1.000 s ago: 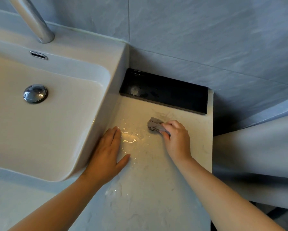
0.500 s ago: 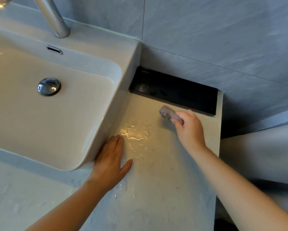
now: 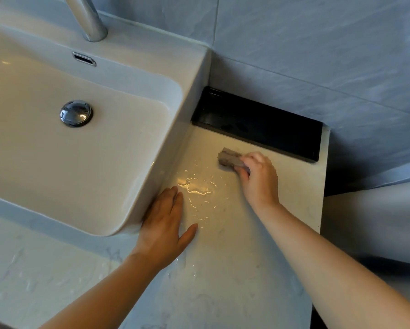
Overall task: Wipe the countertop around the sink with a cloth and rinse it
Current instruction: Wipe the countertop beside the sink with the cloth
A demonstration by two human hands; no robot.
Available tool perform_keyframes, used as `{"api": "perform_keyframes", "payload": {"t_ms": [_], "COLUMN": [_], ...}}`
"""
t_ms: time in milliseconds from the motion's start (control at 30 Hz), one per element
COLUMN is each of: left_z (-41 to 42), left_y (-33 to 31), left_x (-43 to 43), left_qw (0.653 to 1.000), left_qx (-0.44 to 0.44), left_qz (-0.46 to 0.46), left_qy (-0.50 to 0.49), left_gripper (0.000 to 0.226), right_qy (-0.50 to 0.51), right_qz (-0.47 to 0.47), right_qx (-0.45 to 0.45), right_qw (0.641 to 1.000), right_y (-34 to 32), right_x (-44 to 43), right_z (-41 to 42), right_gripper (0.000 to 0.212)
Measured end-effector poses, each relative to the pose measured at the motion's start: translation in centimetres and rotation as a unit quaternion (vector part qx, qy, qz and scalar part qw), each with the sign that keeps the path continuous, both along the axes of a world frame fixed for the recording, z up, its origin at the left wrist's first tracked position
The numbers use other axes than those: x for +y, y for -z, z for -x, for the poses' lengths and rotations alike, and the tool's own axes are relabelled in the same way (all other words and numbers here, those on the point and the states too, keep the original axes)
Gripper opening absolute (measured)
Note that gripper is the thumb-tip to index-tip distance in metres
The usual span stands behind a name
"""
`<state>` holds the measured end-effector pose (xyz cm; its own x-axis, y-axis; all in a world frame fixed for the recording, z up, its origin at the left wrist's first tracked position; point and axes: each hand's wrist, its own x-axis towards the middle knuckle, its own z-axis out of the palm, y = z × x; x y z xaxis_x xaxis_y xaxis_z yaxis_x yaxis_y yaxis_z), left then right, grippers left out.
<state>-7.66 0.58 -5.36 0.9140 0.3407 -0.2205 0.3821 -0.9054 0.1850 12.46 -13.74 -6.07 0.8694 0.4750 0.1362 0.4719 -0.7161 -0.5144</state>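
The cloth (image 3: 230, 159), a small grey wad, is pinched in the fingers of the right hand (image 3: 258, 179) and pressed on the counter (image 3: 258, 269) just in front of the black tray (image 3: 258, 127), right of the sink (image 3: 194, 103). The left hand (image 3: 163, 224) lies flat, fingers together and holding nothing, against the sink's corner. This looks like the wiping step, and the next stroke should sweep the puddle (image 3: 196, 188) between the hands; the cloth is blurred, partly hidden by fingers, and the tap (image 3: 90, 22) is cut off above.

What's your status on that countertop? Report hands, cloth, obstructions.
Right hand gripping cloth on countertop. Left hand flat, empty, beside sink. Water puddle unwiped between hands. Black tray behind, clear.
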Motion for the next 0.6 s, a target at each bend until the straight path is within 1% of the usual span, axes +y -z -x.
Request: {"api": "perform_keyframes", "payload": {"t_ms": [100, 200, 333, 400, 500, 600], "left_z": [0.0, 0.1, 0.1, 0.1, 0.3, 0.3], "left_y": [-0.1, 0.1, 0.0, 0.0, 0.1, 0.0], "left_x": [-0.1, 0.0, 0.1, 0.2, 0.3, 0.3], "left_qw": [1.000, 1.000, 1.000, 1.000, 1.000, 1.000], "left_qx": [0.000, -0.004, -0.003, 0.001, 0.008, 0.003], "left_qz": [-0.004, 0.003, -0.005, -0.008, -0.009, -0.009], "left_qy": [-0.003, 0.002, 0.003, 0.009, 0.013, 0.013], "left_gripper": [0.078, 0.076, 0.074, 0.075, 0.078, 0.078], "right_qy": [-0.037, -0.051, -0.069, -0.062, -0.039, -0.042], "right_qz": [-0.004, -0.005, -0.015, -0.034, -0.045, -0.024], "right_qx": [-0.006, 0.002, 0.085, 0.098, 0.063, 0.005], "right_qw": [0.999, 0.999, 0.994, 0.993, 0.996, 0.999], "right_y": [0.2, 0.1, -1.1, -1.9, -3.0, -3.0], "right_x": [-1.0, -1.9, -2.0, -2.0, -1.2, 1.1], "right_z": [3.2, 5.7, 6.7, 6.0, 3.4, -0.4], "right_gripper": [0.025, 0.024, 0.015, 0.013, 0.017, 0.020]}}
